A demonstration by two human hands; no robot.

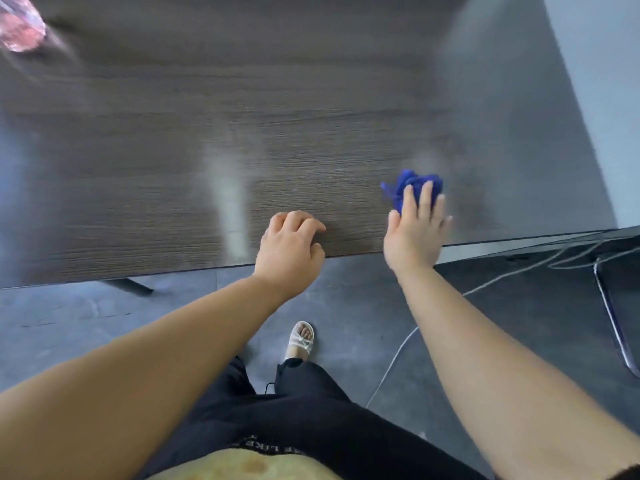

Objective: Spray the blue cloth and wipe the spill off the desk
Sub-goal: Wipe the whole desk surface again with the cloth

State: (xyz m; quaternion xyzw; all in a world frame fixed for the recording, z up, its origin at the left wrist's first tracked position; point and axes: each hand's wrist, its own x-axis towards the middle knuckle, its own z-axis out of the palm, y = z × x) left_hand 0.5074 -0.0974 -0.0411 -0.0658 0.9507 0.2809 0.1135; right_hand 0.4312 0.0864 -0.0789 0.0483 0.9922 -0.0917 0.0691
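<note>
A crumpled blue cloth (412,187) lies on the dark wood-grain desk (242,133) near its front right edge. My right hand (414,233) presses flat on the cloth with straight fingers, covering its near half. My left hand (289,247) rests at the desk's front edge, its fingers loosely curled and holding nothing. A blurred pinkish bottle (19,26) shows at the far left corner of the desk. Pale streaks of glare or wetness (228,199) cross the desk left of my left hand; I cannot tell a spill apart from them.
A grey floor (346,299) lies below the desk edge, with my sandalled foot (301,339) on it. A white cable (398,358) runs across the floor on the right. A metal chair frame (613,317) stands at the right edge.
</note>
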